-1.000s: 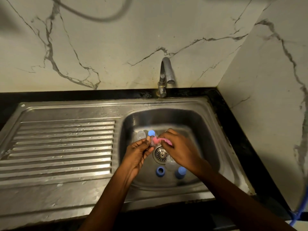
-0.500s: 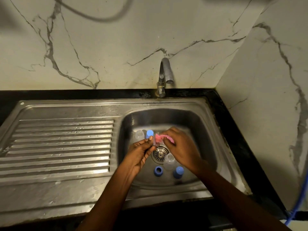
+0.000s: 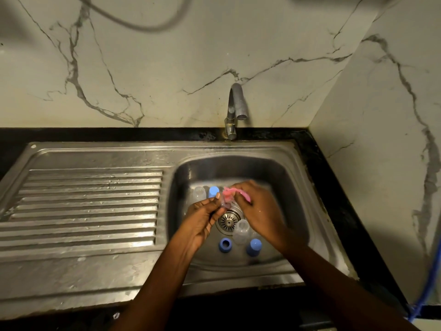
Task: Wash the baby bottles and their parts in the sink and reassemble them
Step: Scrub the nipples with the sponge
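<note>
Where the two hands meet above the drain strainer (image 3: pixel 228 220), the left hand (image 3: pixel 202 220) pinches a small clear part (image 3: pixel 225 204) between thumb and fingertips; the part is too blurred to name more closely. Just right of it, the right hand (image 3: pixel 260 211) is curled round the handle of a pink brush (image 3: pixel 228 195), whose bristled head touches the clear part. Both hands are close together over the middle of the steel sink (image 3: pixel 293 187) basin. On the basin floor at the far left sits a clear bottle (image 3: pixel 198 193), with a blue cap (image 3: pixel 214 191) just beside it on the right. Nearer, a second clear bottle (image 3: pixel 241 234) sits beside the strainer, between a blue ring (image 3: pixel 225 244) on its left and a second blue cap (image 3: pixel 254 246) on its right. A ribbed drainboard (image 3: pixel 83 206) stretches left of the basin. The tap (image 3: pixel 235 108) rises at the far edge against a marble wall (image 3: pixel 143 68), and a blue hose (image 3: pixel 429 290) hangs at the near right.
</note>
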